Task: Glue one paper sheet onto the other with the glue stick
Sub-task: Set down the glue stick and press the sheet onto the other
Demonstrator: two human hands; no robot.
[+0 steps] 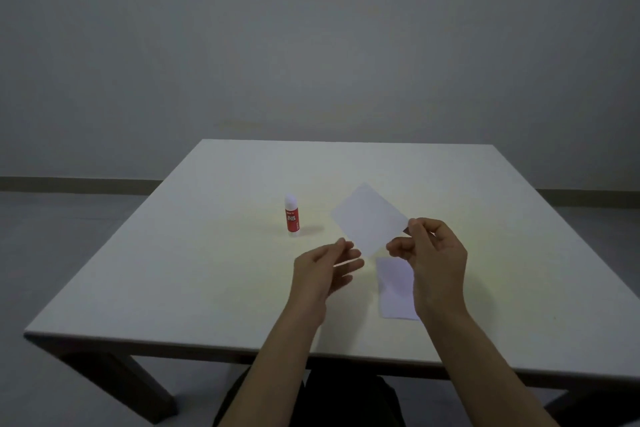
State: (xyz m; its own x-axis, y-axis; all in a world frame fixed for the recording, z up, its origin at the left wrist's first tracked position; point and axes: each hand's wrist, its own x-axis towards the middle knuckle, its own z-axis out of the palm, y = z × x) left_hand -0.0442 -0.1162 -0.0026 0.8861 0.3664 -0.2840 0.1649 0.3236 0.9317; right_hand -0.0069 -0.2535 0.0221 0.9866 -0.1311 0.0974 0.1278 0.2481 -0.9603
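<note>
Pale grey wall and floor surround a white table (pixel 214 253) on dark legs, seen from above by a seated person. Toward the middle of the tabletop a glue stick (pixel 291 215) stands upright, its long axis vertical, white cap on top and red label below; nothing touches it.

To its right the right hand (pixel 433 253) holds a small sheet (pixel 369 217) above the table, pinching the sheet's right corner between thumb and forefinger. This sheet is a rectangle turned on the diagonal, so that one corner points away toward the far edge and another points down toward the person; its long axis runs from the far left to the near right. It is tilted up off the surface rather than lying flat.

The left hand (pixel 329 267) hovers near the sheet's lower left edge with fingers loosely spread and slightly curled, empty; whether a fingertip touches the paper cannot be told.

A second sheet (pixel 394 288) lies flat on the table below the held one, partly hidden behind the right hand and wrist. Its long axis runs roughly from near to far. It sits well apart from the glue stick.
</note>
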